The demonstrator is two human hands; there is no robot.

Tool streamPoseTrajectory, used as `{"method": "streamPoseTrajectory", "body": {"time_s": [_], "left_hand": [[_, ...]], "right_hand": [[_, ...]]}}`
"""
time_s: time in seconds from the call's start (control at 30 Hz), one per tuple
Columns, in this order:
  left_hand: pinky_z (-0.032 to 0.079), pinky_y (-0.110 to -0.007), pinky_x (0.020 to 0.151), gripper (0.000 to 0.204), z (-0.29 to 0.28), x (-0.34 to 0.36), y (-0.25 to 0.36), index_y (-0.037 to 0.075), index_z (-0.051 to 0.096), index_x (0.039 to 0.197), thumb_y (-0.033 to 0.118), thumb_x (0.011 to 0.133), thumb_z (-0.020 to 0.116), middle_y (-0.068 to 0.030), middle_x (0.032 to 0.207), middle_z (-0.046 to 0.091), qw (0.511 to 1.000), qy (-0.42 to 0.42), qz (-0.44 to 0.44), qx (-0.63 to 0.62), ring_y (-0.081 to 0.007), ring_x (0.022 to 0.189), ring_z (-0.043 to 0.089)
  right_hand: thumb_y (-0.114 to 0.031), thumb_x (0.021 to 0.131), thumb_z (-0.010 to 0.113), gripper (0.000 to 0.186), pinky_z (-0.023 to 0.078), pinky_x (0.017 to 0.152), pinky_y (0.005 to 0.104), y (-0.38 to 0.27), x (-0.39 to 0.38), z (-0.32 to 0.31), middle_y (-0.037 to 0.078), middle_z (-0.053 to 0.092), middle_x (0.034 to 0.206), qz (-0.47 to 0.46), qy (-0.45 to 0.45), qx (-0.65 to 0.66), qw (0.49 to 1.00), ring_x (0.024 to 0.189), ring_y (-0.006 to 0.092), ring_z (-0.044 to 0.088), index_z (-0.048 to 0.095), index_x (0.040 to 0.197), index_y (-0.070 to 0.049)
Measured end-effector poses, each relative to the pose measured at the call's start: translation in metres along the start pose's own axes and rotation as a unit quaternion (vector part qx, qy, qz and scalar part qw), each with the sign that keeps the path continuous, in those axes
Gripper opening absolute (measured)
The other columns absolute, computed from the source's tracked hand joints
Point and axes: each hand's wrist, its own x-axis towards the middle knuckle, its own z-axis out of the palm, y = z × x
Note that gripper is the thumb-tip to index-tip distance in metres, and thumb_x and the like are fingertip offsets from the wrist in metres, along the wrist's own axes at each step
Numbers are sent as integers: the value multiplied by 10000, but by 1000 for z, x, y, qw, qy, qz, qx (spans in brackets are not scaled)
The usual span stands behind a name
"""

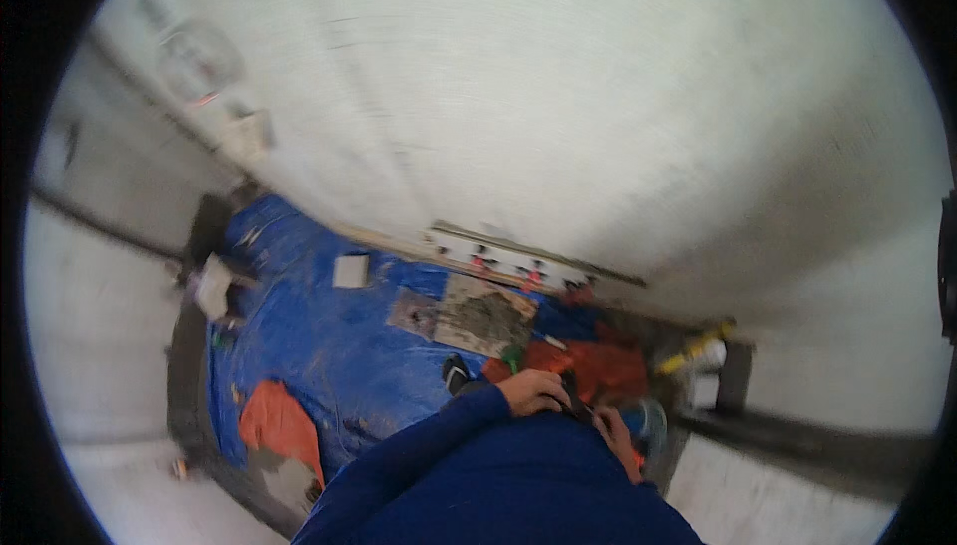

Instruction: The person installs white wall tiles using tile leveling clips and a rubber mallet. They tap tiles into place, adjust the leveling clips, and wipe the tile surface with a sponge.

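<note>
Close in front of my body, my left hand (pixel 535 392) is bent inward with its fingers curled at a small dark object (pixel 572 394) whose kind the blur hides. On the other side of it is my right hand (pixel 616 440), its fingers drawn together near the object's lower end. What that hand holds, if anything, is hidden. Both arms wear blue sleeves. Below and ahead of the hands lies a board (pixel 454 331) with a heap of grey mortar-like material (pixel 490 320) on it.
A blue tarp (pixel 289 316) covers much of the floor, with orange-red cloths or bags (pixel 277 420) on it. By the wall stands a white strip with red and black clamp-like pieces (pixel 528 271). A bucket (pixel 653 423) and a yellow tool (pixel 688 351) are at right.
</note>
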Motion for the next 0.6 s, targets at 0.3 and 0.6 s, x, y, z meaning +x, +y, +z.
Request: {"method": "streamPoseTrajectory", "body": {"time_s": [0.3, 0.6], "left_hand": [[543, -408, 830, 223, -4, 60, 107, 111, 725, 1072, 81, 851, 715, -81, 993, 611, 971, -145, 118, 152, -300, 970, 613], [558, -408, 846, 368, 5, 116, 132, 110, 726, 1118, -10, 776, 663, -89, 1054, 663, 945, -126, 206, 221, -313, 1018, 646]], "right_hand": [[-215, 1076, 563, 244, 501, 919, 375, -40, -42, 15, 146, 667, 1103, 75, 92, 73, 990, 1046, 263, 664, 583, 1254, -50], [-199, 1102, 502, 248, 500, 934, 354, -53, -52, -17, 121, 639, 1116, 118, 152, 225, 955, 1053, 228, 633, 578, 1273, -37]]}}
